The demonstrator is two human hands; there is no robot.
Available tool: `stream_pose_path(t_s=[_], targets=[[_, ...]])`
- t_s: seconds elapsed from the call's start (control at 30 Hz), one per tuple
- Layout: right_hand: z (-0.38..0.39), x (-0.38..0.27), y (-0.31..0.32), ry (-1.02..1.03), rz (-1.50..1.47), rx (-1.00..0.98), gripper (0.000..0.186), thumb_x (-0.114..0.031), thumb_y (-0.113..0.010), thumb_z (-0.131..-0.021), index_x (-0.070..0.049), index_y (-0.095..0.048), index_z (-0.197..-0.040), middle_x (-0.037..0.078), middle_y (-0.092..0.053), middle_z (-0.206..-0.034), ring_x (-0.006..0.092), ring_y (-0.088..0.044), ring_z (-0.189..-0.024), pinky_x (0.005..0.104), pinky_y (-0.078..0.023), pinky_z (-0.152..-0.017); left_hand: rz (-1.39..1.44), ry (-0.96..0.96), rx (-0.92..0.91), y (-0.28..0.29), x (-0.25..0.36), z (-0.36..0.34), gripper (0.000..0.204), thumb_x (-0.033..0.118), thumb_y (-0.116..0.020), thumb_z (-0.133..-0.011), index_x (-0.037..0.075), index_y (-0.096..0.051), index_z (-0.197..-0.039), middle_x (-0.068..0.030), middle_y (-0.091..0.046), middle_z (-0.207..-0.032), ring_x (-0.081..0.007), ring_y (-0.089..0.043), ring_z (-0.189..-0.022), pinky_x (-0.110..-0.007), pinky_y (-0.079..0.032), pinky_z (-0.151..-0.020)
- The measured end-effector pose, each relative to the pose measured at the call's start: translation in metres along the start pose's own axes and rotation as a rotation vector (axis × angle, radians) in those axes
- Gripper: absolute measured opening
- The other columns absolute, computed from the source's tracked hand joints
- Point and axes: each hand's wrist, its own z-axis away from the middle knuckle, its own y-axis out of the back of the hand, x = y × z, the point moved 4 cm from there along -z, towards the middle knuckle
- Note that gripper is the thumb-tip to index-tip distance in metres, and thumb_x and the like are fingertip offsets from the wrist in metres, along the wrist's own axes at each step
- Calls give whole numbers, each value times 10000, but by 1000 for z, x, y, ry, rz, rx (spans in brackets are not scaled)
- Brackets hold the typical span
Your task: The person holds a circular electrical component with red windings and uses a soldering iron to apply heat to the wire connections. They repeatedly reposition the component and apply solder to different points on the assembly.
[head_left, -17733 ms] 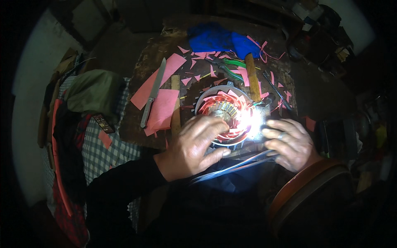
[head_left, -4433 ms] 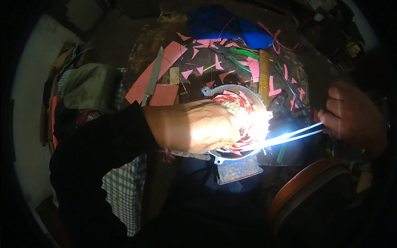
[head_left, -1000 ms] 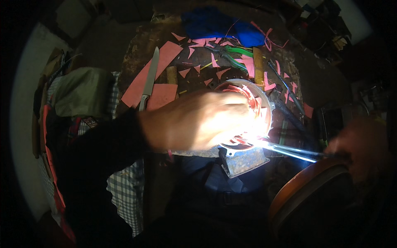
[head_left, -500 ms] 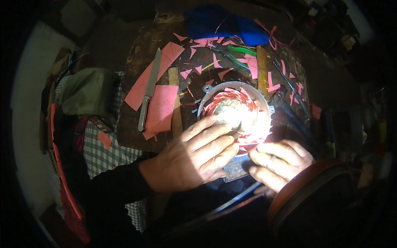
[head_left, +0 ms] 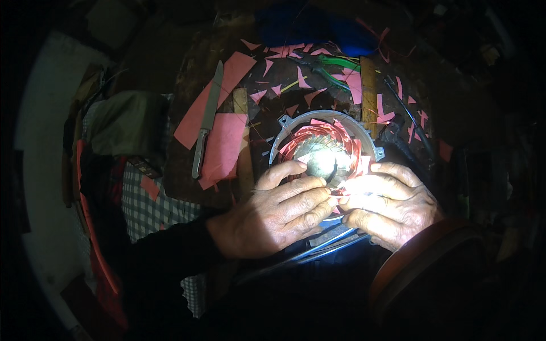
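A round metal motor stator (head_left: 371, 134) stands at the middle of the bench, with a ring of reddish copper windings (head_left: 341, 133) inside and pink insulation paper tucked around them. My left hand (head_left: 267, 216) reaches over its near left rim. The index finger lies apart from the others, whose tips press on the copper wires (head_left: 339, 192) at the near side. My right hand (head_left: 392, 207) comes from the near right, its fingers bent and pinching the same wires. Both sets of fingertips almost meet there. Bright lamp light washes out part of the windings and right fingers.
Left of the stator, a knife (head_left: 209, 122) lies on pink paper sheets (head_left: 227, 142) beside a wooden strip (head_left: 240, 102). Beyond are green-handled pliers (head_left: 327, 68), pink scraps (head_left: 301, 78) and blue cloth (head_left: 318, 25). A thin rod (head_left: 401, 99) lies right. Checked cloth (head_left: 148, 204) hangs left.
My right hand has moved up and left onto the near windings, closing in on the left hand. The left hand has shifted slightly right, and the lamp light has shifted.
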Motion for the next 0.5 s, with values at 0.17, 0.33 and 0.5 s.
stream_pose_path(t_s=[0.17,0.33,0.5], targets=[[2,4,-2,-21,-26,-34,154,-139,-799,-942,-83,-823,-1084,75,-824,-1242,254,-746,-1305,505,-506,-1232,18,7,37,-2,-3,4,547,307,-974,-867,71,-789,-1324,-130,-803,-1322,-286,-750,-1310,-534,-490,-1215],[4,4,5,2,-51,70,188,-122,-844,-901,-86,-823,-1084,83,-829,-1227,268,-749,-1304,504,-509,-1228,16,-6,62,-4,-5,7,556,303,-977,-875,70,-774,-1337,-126,-794,-1331,-289,-748,-1309,-535,-503,-1206],[0,-1,10,-25,-13,4,212,-133,-867,-871,-105,-824,-1077,67,-833,-1208,252,-751,-1299,500,-514,-1194,34,-1,59,-1,-4,6,547,283,-976,-872,62,-764,-1326,-119,-786,-1323,-291,-747,-1301,-533,-513,-1195]])
